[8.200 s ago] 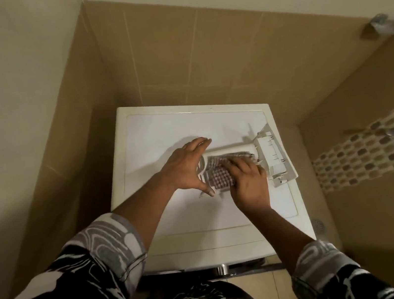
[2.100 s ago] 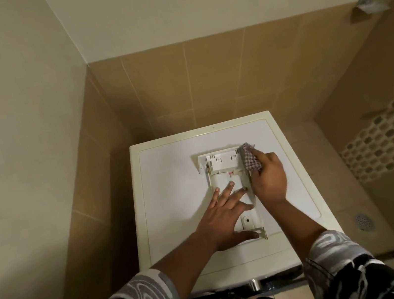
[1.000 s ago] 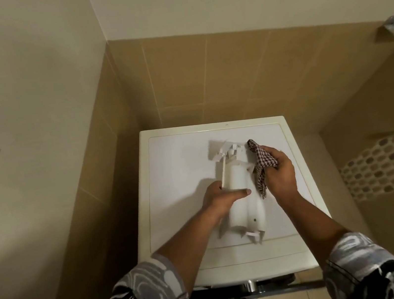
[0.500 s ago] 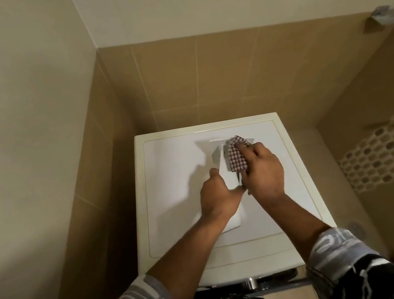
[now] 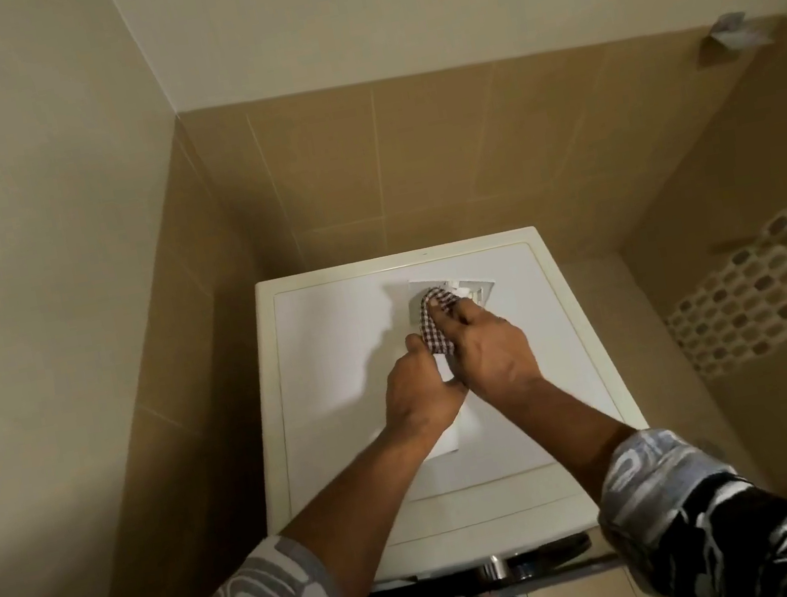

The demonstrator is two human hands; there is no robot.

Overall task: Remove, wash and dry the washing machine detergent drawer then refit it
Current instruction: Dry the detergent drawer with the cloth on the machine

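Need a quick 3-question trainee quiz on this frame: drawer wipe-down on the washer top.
1. True or false: the detergent drawer already sits back in its slot.
2. What does the right hand press on the drawer? A sponge; B checked cloth; C brush.
3. Fill in: the left hand grips the drawer on top of the ____.
Key: 1 false, it lies on the washing machine; 2 B; 3 washing machine.
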